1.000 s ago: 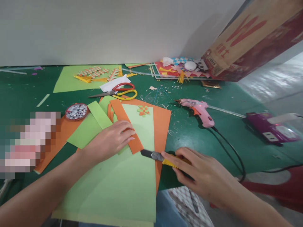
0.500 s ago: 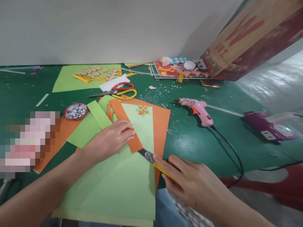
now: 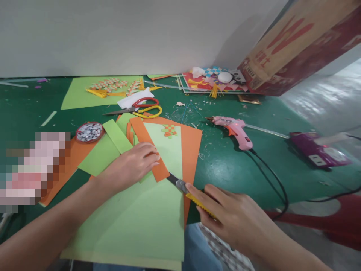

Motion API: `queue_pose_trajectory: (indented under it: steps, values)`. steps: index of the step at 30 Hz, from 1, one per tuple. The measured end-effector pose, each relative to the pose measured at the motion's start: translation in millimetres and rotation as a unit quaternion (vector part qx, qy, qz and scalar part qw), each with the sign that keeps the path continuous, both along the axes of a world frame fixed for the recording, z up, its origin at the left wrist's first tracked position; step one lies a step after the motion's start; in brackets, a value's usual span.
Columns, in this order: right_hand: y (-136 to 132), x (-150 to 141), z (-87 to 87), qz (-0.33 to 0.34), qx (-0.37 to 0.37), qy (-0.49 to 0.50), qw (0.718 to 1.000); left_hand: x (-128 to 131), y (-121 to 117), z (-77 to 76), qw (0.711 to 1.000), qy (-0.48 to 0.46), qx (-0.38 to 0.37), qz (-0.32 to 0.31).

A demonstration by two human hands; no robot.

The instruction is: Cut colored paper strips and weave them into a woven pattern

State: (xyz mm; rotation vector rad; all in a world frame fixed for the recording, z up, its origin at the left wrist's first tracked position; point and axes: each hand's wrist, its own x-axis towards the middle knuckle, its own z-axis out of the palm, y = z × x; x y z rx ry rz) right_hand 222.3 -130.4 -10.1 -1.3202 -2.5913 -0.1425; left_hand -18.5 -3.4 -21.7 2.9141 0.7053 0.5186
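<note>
The right hand (image 3: 237, 222) has its fingers closed around a yellow-handled knife (image 3: 189, 192), whose blade tip touches the lower end of an orange strip (image 3: 149, 147) lying on a light green sheet (image 3: 141, 218). The knife's long axis runs from the hand at lower right up and to the left, while the strip's long axis runs from upper left down to the right, so the blade meets the strip's near end at an angle. The left hand (image 3: 132, 165) lies flat with its fingers spread over the strip, pressing it just left of the blade; it is the hand nearer the strip's middle, the right the nearer to its end. Under these lies one large orange sheet (image 3: 192, 146), and on the upper green piece sits one small woven square (image 3: 169, 130). Farther back on the green surface (image 3: 225, 165) lie one pair of scissors (image 3: 138, 107) with red and yellow handles, one round tin of googly eyes (image 3: 89, 132), and one pink glue gun (image 3: 234, 130) with its cord trailing right. One cardboard box (image 3: 299, 49) leans at the far right.
</note>
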Motion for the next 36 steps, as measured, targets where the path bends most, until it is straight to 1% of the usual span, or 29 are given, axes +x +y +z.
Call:
queue_pose_trajectory:
  steps: [7,12,17,22,28,33,36]
  values:
    - [8,-2,2.1,0.013,0.026,-0.008,1.0,0,1,-1.3,0.999,-0.009,0.031,-0.013]
    - [16,-3,0.9,0.021,0.027,-0.02,0.999,-1,0,-1.8,1.0,-0.006,0.025,-0.006]
    - [24,-5,-0.6,0.005,0.017,-0.019,1.0,-2,0,-2.8,1.0,-0.001,0.023,-0.009]
    - [31,-6,-2.6,0.011,0.013,-0.014,1.0,-3,0,-5.7,1.0,0.004,0.013,-0.005]
    - [37,-10,-1.3,0.0,0.021,-0.012,1.0,-1,0,-5.9,0.999,0.002,0.035,-0.013]
    - [40,-14,-0.5,-0.024,0.019,-0.024,0.999,-1,0,-5.5,0.999,-0.008,0.038,-0.006]
    - [38,-15,0.5,-0.019,0.029,-0.028,0.999,-2,-1,-4.7,0.999,-0.003,0.044,-0.006]
